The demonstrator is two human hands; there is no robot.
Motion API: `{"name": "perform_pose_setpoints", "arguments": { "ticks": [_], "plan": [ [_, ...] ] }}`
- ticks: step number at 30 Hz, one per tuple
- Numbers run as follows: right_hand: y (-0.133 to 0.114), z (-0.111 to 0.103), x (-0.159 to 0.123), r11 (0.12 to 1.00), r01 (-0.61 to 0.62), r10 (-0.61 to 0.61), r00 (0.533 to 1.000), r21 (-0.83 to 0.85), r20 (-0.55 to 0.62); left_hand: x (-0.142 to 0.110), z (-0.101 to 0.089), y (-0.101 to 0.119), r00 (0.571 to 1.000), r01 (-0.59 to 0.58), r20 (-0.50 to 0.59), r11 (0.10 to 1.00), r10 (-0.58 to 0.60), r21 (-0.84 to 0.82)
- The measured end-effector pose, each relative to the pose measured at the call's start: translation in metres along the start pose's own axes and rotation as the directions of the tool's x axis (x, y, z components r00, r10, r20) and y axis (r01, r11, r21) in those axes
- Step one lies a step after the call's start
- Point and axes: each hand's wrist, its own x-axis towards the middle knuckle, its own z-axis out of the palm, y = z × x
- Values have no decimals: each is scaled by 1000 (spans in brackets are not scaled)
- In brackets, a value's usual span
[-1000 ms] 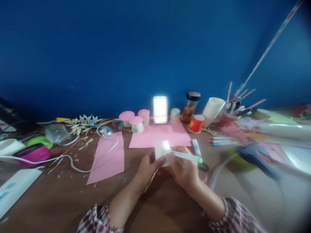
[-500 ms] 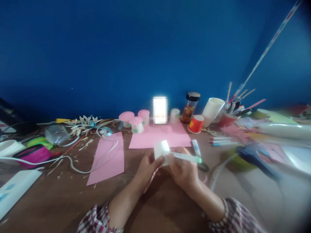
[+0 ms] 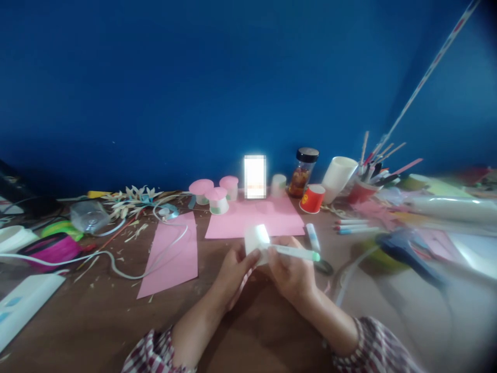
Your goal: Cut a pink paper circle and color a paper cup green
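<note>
My left hand (image 3: 237, 272) is closed around a small white paper cup (image 3: 255, 241), held just above the brown table. In my right hand (image 3: 293, 272) is a white marker with a green end (image 3: 297, 252); its other end meets the cup's right side, where my fingers hide the tip. Beyond the hands lies a pink sheet (image 3: 254, 223). Several small cups with pink paper tops (image 3: 218, 199) stand at its left back, and a plain small cup (image 3: 278, 185) stands at its right back. Another marker (image 3: 312, 237) lies right of my right hand.
A second pink sheet (image 3: 171, 259) lies left, crossed by a white cable (image 3: 112, 259). A glue gun (image 3: 407, 259) rests at right. A red paper cup (image 3: 312, 199), a dark-lidded jar (image 3: 304, 173) and a tall white cup (image 3: 338, 178) stand behind. A power strip (image 3: 29, 305) is at lower left.
Almost nothing differs. The whole view has shifted very slightly; both hands keep their hold on the cup and the marker.
</note>
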Motion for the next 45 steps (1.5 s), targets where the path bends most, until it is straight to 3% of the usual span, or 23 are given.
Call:
{"name": "perform_pose_setpoints", "arguments": {
  "ticks": [8,15,45],
  "plan": [
    [2,-2,3,986,-155,160,983,65,-89,2,-4,-6,1000,-1,-21,1000,1,-10],
    [0,0,1,995,-98,98,993,5,-65,1,-1,-2,1000,1,14,1000,-1,-3],
    [3,2,0,991,-130,130,991,-18,-27,1,-3,-3,1000,-2,0,1000,2,10]
  ]
}}
